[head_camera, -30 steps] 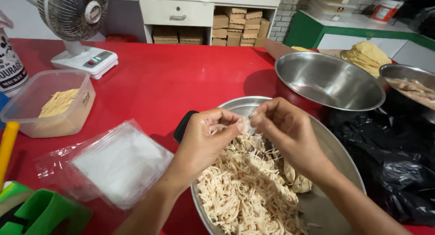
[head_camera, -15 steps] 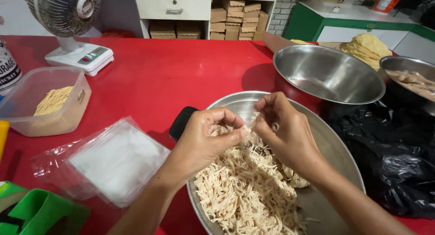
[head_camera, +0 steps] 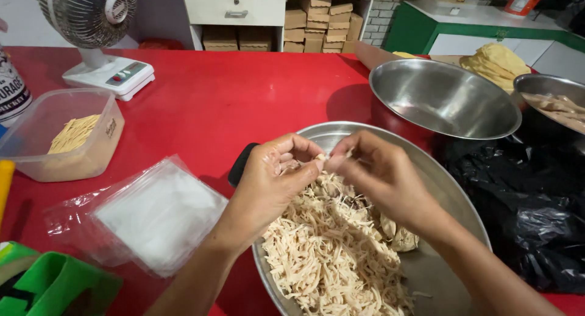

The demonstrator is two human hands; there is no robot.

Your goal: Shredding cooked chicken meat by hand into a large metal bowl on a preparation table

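Head view showed my left hand (head_camera: 268, 185) and right hand (head_camera: 381, 176) pinched shut together on one meat shred (head_camera: 321, 157), held just above the shredded pile (head_camera: 332, 249) in the near metal tray (head_camera: 451, 188), its axis running left-right.

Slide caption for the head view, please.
Left hand and right hand pinch a shred above the shredded chicken in a steel tray.

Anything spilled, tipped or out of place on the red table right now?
Nothing stands out. The shredded meat all sits inside the large steel tray, the left hand and right hand pinch a small piece above it, and the empty steel bowl and plastic tub stand upright.
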